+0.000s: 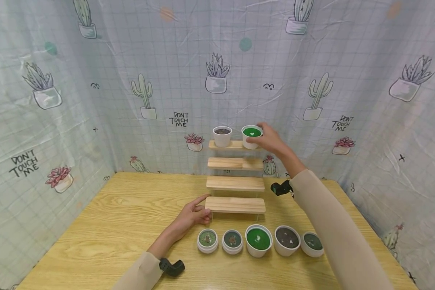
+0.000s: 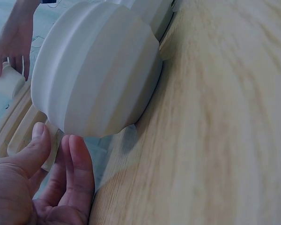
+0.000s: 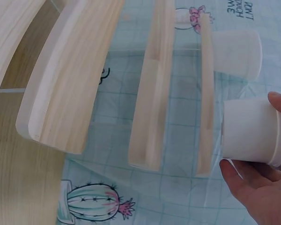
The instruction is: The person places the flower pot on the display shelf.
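My right hand (image 1: 270, 139) holds a white pot with a bright green top (image 1: 251, 132) between thumb and fingers, at the right end of the top tier. In the right wrist view a narrow gap shows between the base of this pot (image 3: 248, 129) and the top plank (image 3: 206, 103). A white pot with a dark top (image 1: 222, 137) stands on the same tier, to the left. Low down, my left hand (image 1: 190, 217) grips the left end of the lowest plank of the tiered wooden stand (image 1: 235, 204), thumb in front and fingers behind.
Before the stand, a row of white pots lines the wooden table (image 1: 130, 209): two small ones (image 1: 207, 240), a larger green-topped one (image 1: 258, 239), a dark-topped one (image 1: 287, 240) and a small dark green one (image 1: 312, 243). Cactus-print curtains (image 1: 181, 80) close off the back and sides.
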Available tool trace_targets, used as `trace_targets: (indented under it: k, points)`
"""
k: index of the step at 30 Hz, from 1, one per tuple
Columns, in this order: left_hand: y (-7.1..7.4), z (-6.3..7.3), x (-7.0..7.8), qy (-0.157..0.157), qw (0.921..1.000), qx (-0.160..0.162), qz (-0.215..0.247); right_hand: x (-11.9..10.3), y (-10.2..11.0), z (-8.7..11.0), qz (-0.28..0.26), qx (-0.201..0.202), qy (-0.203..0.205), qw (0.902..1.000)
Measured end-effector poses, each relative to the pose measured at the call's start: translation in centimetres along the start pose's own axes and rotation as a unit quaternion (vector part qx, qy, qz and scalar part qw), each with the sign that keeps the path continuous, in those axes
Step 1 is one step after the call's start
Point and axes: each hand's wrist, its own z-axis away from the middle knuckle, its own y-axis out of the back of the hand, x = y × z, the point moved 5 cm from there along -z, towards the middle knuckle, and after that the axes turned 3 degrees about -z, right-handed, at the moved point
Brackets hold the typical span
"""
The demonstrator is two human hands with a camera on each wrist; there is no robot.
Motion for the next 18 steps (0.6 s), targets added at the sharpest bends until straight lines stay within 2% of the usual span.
trace_targets:
  k: [9,18]
  points:
    - [-0.1,0.0,0.1,-0.002,1.0,0.003,-0.002,0.4,-0.5,-0.6,-0.013,0.018,0.001,0.9998]
    - [0.0,0.1,0.1,0.001,1.0,0.003,-0.001,1.1,-1.0,-1.1,-0.023,0.01,-0.013,0.9996]
